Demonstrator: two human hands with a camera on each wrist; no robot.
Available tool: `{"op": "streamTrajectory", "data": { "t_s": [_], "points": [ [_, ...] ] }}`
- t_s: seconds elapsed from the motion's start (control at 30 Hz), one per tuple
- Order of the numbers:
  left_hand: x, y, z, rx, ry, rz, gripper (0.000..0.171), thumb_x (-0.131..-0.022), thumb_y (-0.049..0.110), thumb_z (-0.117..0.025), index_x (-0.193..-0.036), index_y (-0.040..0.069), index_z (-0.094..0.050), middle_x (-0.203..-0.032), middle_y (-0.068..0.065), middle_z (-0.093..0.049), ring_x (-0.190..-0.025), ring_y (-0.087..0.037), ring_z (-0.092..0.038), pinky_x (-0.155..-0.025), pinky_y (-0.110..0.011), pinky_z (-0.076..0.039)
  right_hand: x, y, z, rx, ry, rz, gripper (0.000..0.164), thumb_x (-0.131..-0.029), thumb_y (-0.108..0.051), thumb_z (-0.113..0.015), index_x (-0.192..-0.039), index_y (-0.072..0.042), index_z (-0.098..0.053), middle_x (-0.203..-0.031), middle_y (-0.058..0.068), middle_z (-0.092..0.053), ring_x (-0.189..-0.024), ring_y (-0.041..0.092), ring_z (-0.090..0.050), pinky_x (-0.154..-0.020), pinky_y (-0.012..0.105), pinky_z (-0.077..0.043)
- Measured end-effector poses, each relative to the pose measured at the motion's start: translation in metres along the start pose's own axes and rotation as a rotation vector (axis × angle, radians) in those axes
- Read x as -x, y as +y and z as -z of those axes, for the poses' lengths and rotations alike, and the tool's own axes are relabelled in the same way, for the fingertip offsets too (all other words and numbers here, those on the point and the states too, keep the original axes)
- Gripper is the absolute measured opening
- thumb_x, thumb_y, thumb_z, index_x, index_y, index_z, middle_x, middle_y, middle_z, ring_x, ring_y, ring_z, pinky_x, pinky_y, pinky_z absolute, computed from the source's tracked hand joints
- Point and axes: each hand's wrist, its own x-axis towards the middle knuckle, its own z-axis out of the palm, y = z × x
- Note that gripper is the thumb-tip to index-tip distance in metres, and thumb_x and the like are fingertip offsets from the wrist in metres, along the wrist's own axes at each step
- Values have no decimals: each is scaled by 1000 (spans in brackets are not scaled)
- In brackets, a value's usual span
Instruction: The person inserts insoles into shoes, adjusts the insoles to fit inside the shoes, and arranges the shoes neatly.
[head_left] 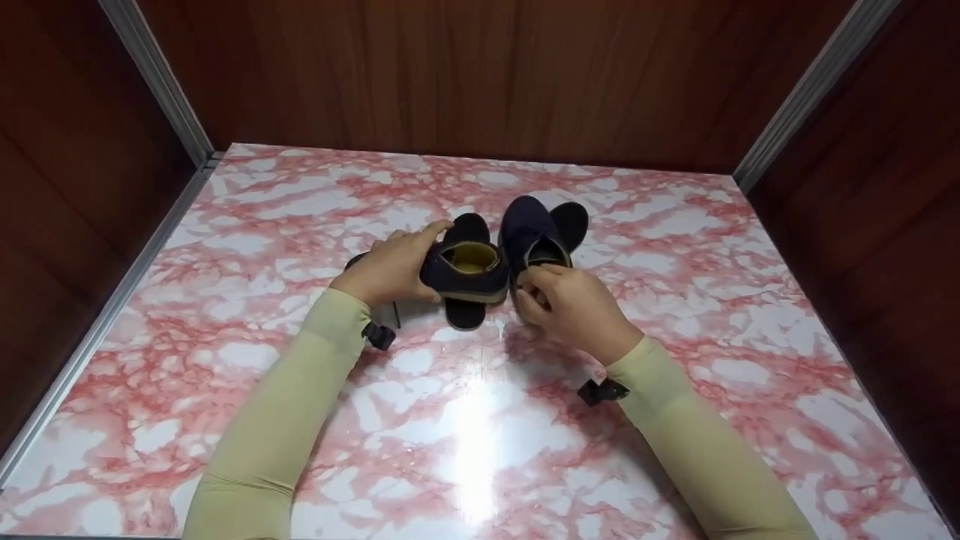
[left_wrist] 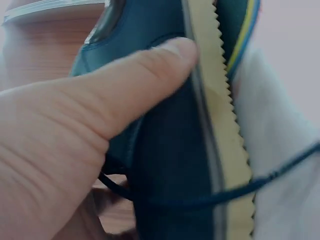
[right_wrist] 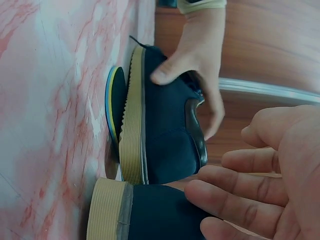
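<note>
My left hand grips a dark blue lace-up shoe across its front part, thumb on the near side just above the tan sole. This shoe lies crosswise over a black insole, whose blue and yellow edge shows in the right wrist view. A loose shoelace trails across the sole. Beside it the matching shoe points away from me. My right hand is at its heel, fingers loosely bent with the tips right at the collar. Most of its heel is hidden by that hand in the head view.
A second black insole sticks out to the right of the far-pointing shoe. The tabletop has a red and white marble pattern. Dark wooden panels with metal corner strips enclose it at the back and both sides.
</note>
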Motion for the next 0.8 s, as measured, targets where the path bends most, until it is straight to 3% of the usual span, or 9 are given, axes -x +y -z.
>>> {"op": "streamTrajectory", "data": {
  "t_s": [0.07,0.27,0.47,0.6,0.8],
  "points": [
    [0,-1,-2,-5,-2,-14,117,-79,34,-99,-173,26,-30,-157,-12,-63,-143,-39,-60,-121,-61,-46,0,0,0,2,-4,-3,17,-106,-26,-71,-110,-11,-77,-100,5,-80,-76,21,-74,-73,43,-64],
    [-4,-2,-5,-16,47,-91,78,-83,40,-95,-151,22,-62,-141,-3,-74,-131,-29,-69,-116,-50,-52,-1,0,1,-1,-22,-20,18,-107,-27,-70,-112,-12,-78,-102,5,-80,-77,22,-74,-74,43,-64],
    [-3,3,-3,-5,50,-114,61,-81,40,-95,-133,21,-70,-123,0,-78,-118,-26,-72,-111,-47,-55,0,0,2,-19,-13,-35,20,-107,-27,-69,-113,-10,-78,-103,6,-80,-80,23,-75,-77,44,-64],
    [-1,8,1,-11,43,-123,64,-80,41,-96,-135,20,-69,-124,0,-77,-118,-25,-72,-111,-47,-55,-1,0,3,-34,-7,-46,21,-107,-26,-69,-114,-8,-79,-106,9,-81,-83,25,-76,-79,44,-65],
    [5,20,7,-52,-3,-104,86,-77,40,-98,-150,13,-62,-135,-9,-75,-123,-30,-71,-112,-48,-55,-1,-1,2,-53,-3,-43,22,-107,-24,-70,-115,-6,-78,-107,11,-80,-84,24,-77,-78,42,-65]
  ]
}}
